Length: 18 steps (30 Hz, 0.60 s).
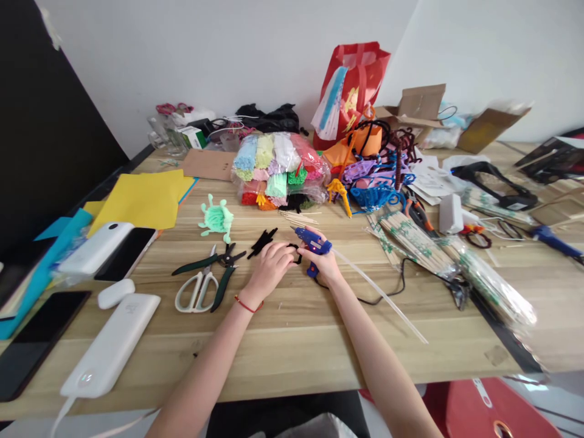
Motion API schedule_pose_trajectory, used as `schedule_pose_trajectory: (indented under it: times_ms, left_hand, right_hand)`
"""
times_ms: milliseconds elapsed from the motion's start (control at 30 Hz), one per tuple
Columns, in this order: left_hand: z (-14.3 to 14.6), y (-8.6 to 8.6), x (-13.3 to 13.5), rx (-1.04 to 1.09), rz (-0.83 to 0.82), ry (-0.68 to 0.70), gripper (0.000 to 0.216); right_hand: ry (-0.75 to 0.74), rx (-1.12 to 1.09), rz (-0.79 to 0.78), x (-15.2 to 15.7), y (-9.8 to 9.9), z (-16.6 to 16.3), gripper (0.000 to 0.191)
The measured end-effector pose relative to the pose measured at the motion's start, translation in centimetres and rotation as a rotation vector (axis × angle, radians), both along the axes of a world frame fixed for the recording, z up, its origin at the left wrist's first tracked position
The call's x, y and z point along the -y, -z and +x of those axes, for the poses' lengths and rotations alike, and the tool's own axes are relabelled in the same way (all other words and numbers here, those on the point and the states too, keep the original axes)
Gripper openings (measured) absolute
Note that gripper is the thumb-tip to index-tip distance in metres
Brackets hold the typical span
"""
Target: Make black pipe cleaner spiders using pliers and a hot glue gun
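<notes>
My right hand [326,261] is wrapped round a blue glue gun [314,241], its nozzle pointing left. A long clear glue stick [383,295] juts from the gun's back. My left hand [272,267] pinches a short, curled black pipe cleaner [297,250], which lies between my two hands, partly hidden by fingers. Just beyond my left hand lies a pile of black pipe cleaner pieces [263,242]. To the left are a mint-green fuzzy figure [217,218], white-handled scissors [198,292] and green-handled pliers [221,286], the two tools overlapping.
Bagged pipe cleaners [278,167] stand at the back beside a red bag [353,91]. Wooden sticks in packets [415,240] lie on the right, near the gun's black cord [401,283]. A power bank [112,347], phones and yellow sheets [141,198] occupy the left.
</notes>
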<state>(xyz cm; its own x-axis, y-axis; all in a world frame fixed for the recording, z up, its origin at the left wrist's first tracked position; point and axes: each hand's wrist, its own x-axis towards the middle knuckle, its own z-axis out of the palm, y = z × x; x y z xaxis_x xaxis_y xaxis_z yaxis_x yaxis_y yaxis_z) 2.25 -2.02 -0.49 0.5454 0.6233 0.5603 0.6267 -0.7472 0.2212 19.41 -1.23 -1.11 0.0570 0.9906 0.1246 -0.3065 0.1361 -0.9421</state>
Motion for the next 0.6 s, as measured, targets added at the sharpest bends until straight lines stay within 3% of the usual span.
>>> schedule_pose_trajectory:
  times_ms: [467, 600]
  left_hand:
    - [-0.03, 0.13, -0.3, 0.009, -0.168, 0.073, 0.017]
    - [-0.13, 0.29, -0.21, 0.154, -0.165, 0.054, 0.015]
  right_hand:
    - [0.006, -0.269, -0.16, -0.02, -0.66, 0.31, 0.059]
    - [0.021, -0.266, -0.152, -0.31, -0.4, 0.52, 0.059]
